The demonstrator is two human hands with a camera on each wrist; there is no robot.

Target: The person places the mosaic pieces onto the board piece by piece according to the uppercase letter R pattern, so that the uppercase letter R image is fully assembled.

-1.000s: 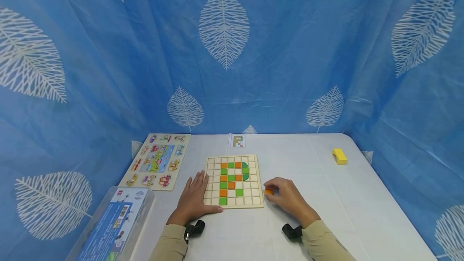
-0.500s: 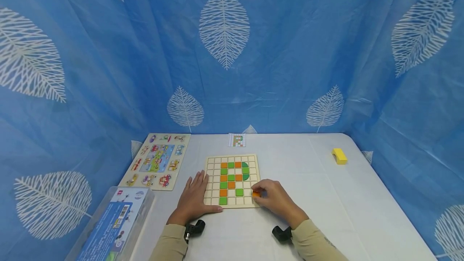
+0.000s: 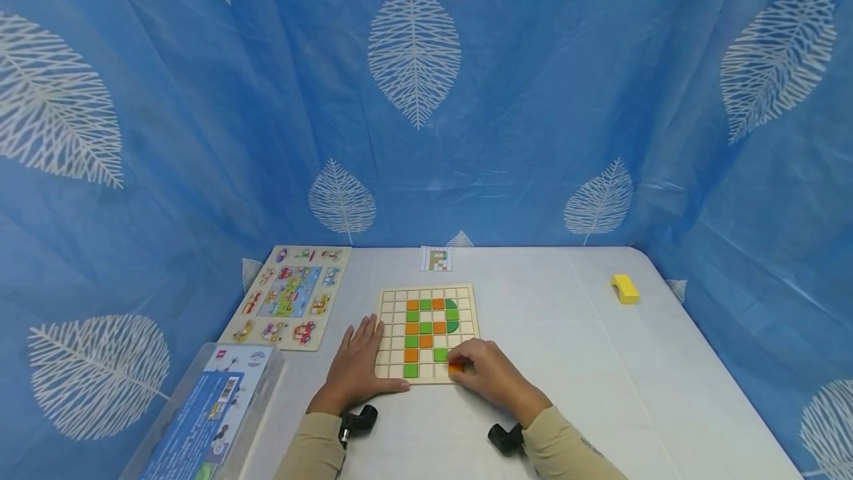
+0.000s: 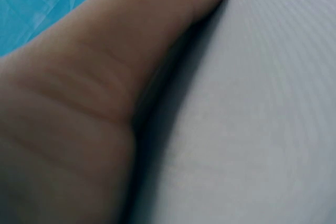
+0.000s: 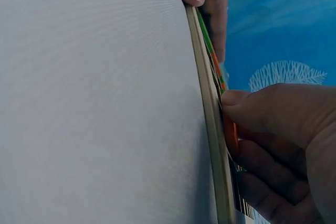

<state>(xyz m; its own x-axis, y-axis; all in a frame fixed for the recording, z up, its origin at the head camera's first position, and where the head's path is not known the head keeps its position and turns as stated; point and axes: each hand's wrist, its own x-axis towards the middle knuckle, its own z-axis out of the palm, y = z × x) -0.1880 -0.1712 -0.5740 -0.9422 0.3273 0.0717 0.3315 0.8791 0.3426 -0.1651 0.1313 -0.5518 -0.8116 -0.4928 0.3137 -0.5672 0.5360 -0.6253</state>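
Observation:
A wooden grid board (image 3: 393, 295) lies on the table, with green and orange tiles set in its squares in a P-like pattern. Along its left and front edges my left hand (image 3: 356, 361) lies flat with fingers straight, thumb at the front rim. In the right wrist view my right hand (image 5: 283, 124) pinches an orange tile (image 5: 230, 132) between thumb and fingers, just at the board's surface. The head view puts that right hand (image 3: 489, 372) over the board's front right corner, close to a green tile (image 3: 440, 355). The left wrist view shows mostly thumb and white cloth.
A small pattern card (image 3: 436, 258) lies behind the board. At back left is a vehicle puzzle board (image 3: 333, 280), with a clear plastic box (image 3: 266, 384) in front of it. A yellow arch block (image 3: 625, 289) sits at far right. Blue leaf-print curtain surrounds the table.
My right hand has carried the orange tile leftward from beside the board onto its front right part. The left hand has stayed in place.

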